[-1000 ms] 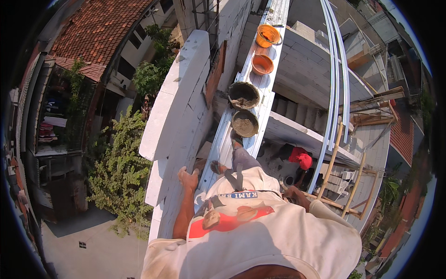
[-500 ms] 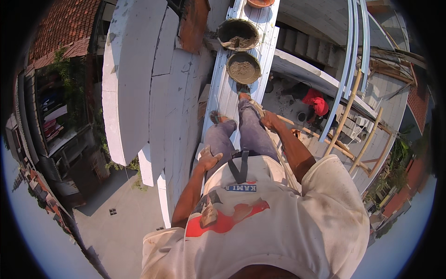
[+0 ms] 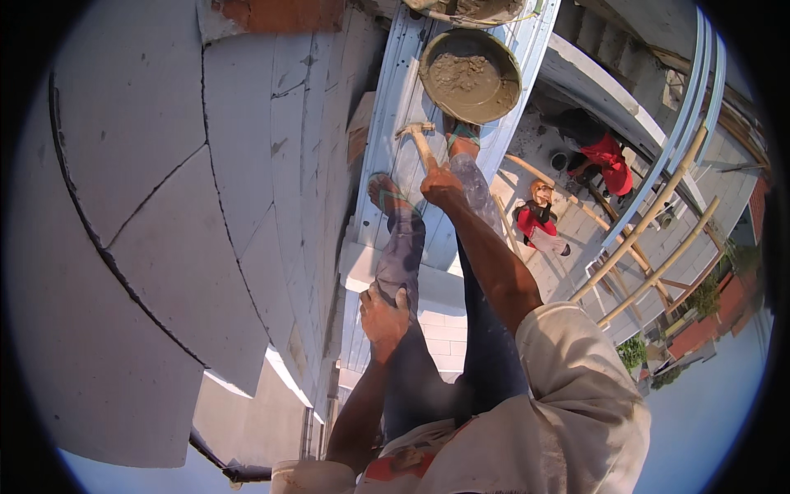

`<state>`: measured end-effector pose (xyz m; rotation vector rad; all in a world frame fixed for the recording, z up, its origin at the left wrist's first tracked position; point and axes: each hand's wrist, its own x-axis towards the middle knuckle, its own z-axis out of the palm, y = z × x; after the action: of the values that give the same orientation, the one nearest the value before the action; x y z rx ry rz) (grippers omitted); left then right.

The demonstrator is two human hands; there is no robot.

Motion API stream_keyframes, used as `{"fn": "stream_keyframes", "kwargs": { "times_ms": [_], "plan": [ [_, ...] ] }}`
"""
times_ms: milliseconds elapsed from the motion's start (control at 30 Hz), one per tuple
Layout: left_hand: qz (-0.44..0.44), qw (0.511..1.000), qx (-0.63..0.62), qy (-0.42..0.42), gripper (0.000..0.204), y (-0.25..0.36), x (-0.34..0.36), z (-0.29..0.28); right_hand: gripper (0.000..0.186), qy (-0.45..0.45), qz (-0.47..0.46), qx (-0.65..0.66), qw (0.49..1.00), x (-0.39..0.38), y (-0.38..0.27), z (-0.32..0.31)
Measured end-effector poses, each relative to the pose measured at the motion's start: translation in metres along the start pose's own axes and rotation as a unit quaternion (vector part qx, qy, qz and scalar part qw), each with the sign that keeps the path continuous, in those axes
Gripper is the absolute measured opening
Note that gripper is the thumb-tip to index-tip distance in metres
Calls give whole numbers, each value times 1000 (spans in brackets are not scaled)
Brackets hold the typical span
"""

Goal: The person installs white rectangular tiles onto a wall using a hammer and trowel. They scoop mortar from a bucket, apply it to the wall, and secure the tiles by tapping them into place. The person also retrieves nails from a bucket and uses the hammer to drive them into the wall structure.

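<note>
My right hand [image 3: 440, 183] grips the wooden handle of a hammer [image 3: 415, 130], held over a ribbed metal plank [image 3: 393, 99] where my sandalled feet stand. My left hand [image 3: 383, 317] rests on my left leg just below, fingers apart and slightly bent. Just beyond the hammer sits a round basin of grey mortar [image 3: 469, 78], with a second mortar container [image 3: 473, 10] cut off at the top edge.
A white block wall [image 3: 156, 230] runs along my left. Below right, two co-workers in red [image 3: 607, 165] [image 3: 536, 224] work beside bamboo poles [image 3: 638, 235] and a bucket [image 3: 558, 161]. Long metal channels [image 3: 690, 99] and a stairway [image 3: 599, 37] lie at the upper right.
My right hand has swung inward and forward, bringing the hammer over the plank. My left hand has moved onto my leg. The view has shifted toward the left wall; a second co-worker shows below.
</note>
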<state>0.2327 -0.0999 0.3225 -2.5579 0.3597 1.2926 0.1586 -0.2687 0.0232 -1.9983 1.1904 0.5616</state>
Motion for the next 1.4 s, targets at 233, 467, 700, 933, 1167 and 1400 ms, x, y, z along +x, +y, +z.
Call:
{"fn": "stream_keyframes", "kwargs": {
  "times_ms": [233, 467, 700, 933, 1167, 1400],
  "plan": [
    [7, 995, -78, 54, 57, -19, 0, 21, 44, 16, 52, 74, 996, -28, -3, 62],
    [22, 997, -46, 65, 57, -20, -1, 22, 42, -128, 38, 215, 967, -24, 71, 61],
    [14, 998, -18, 54, 55, -1, 5, 14, 110, 175, 365, 600, 690, 44, 68, -141],
    [14, 999, -16, 28, 56, 21, 5, -1, 33, 135, 252, 745, 602, 85, 82, -179],
    [93, 995, -29, -32, 70, 18, 6, -12, 26, 129, 257, 817, 500, 91, 48, -206],
    [151, 969, -81, -179, 65, 14, 1, -65, 27, 183, 328, 784, 495, 34, 46, -243]
  ]
}}
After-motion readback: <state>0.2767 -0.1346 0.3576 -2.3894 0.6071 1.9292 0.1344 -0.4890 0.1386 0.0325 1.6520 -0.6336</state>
